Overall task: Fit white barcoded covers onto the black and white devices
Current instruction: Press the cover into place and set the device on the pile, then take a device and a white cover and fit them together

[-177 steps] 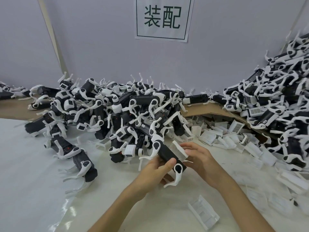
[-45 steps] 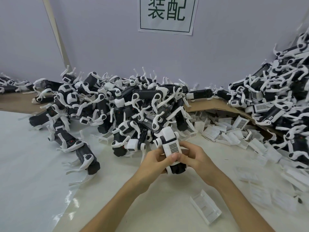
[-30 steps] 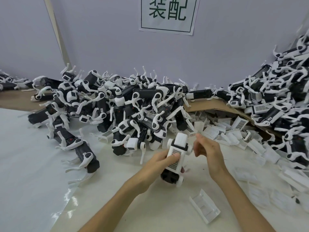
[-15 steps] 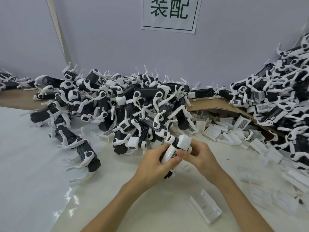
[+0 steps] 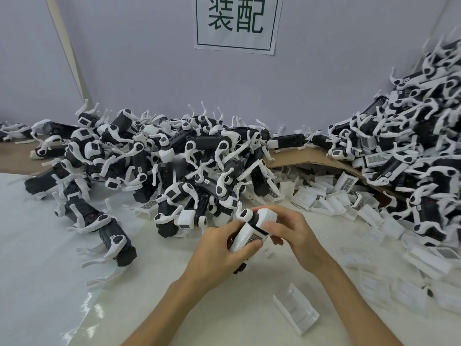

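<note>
Head view: both hands meet just above the cream worktop (image 5: 149, 283), in front of the big heap. The left hand (image 5: 219, 253) is wrapped round the rear of one black and white device (image 5: 255, 221), with its thumb lying along the lower edge of the white barcoded cover (image 5: 245, 237). The cover sits on the device's body with its printed code facing up. The right hand (image 5: 289, 233) grasps the device's other end, its fingers curled over the white end block. The device is held tilted, clear of the worktop.

By my reading, this is the seating step. The cover looks laid in place along the body, though the fingers hide its edges, so I cannot tell whether it has clicked home all round. The next move probably calls for firm thumb pressure along the cover while the other hand steadies the body. After that comes a check that the cover lies flush, and then setting the unit aside.

Behind the hands, a tangled pile of devices (image 5: 174, 161) runs across the back of the worktop, their white legs sticking out. One device (image 5: 109, 236) lies apart at the front left. A taller second pile (image 5: 411, 151) climbs the right side over a bent sheet of cardboard (image 5: 306, 156). Loose covers (image 5: 321, 196) are strewn below that cardboard and down the right edge. A single spare cover (image 5: 295, 312) lies hollow side up just beside the right forearm. A paper sign (image 5: 237, 21) with two printed characters hangs on the wall.
</note>
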`<state>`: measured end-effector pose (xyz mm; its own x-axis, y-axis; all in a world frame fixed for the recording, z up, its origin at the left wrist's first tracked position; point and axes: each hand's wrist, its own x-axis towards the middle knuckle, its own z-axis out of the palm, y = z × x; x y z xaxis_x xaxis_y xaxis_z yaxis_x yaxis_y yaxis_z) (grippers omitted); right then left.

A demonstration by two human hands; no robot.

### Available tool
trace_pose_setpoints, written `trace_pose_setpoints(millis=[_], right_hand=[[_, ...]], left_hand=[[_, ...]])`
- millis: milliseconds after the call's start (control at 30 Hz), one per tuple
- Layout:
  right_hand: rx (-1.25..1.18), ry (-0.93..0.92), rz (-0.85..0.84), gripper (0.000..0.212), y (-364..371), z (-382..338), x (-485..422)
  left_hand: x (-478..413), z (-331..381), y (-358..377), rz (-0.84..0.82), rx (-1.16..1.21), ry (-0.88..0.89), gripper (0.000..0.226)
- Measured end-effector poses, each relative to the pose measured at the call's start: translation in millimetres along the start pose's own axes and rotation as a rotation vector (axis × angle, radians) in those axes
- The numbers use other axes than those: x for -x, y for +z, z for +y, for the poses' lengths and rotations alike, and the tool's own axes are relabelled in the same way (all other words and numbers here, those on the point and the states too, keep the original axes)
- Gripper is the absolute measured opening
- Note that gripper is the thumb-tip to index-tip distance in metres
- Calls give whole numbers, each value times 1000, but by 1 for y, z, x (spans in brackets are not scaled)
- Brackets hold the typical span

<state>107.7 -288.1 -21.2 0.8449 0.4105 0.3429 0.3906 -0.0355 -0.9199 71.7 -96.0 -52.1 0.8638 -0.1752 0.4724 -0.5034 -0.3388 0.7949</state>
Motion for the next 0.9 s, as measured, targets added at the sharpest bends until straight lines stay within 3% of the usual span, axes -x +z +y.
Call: trace_pose_setpoints(millis=[200, 267, 400, 467, 533, 567, 633, 700, 733, 800, 900], right_hand=[[-21, 45, 39, 47, -7, 8, -1], [-57, 77, 35, 46, -10, 9, -3], [-87, 148, -83, 38, -20, -5, -4], [18, 179, -133, 34, -28, -22, -11], [37, 154, 5, 26, -46, -47, -29], [-82, 110, 155, 20, -61, -64, -41], [-550, -84, 447, 19, -109, -111, -72], [-1050, -361, 555, 44, -163, -164, -102], [-1136, -418, 588, 59, -189, -186, -116], [-855, -262, 706, 62, -219, -213, -134], [-272, -58, 782, 42, -207, -193, -136]], left_hand=[[-2, 5, -1, 210, -113, 46, 29], [-5, 7, -6, 322, -26, 53, 32], [-8, 10, -12, 482, 85, 46, 33], [-7, 10, -10, 495, 79, 31, 33], [-7, 8, -9, 483, 50, 36, 33], [-7, 8, -9, 469, 34, 40, 32], [-7, 8, -7, 440, 6, 50, 32], [-6, 9, -5, 416, -35, 88, 32], [-6, 11, -4, 400, -53, 103, 32], [-7, 13, -4, 372, -74, 115, 31], [-6, 16, -4, 372, -96, 131, 27]])
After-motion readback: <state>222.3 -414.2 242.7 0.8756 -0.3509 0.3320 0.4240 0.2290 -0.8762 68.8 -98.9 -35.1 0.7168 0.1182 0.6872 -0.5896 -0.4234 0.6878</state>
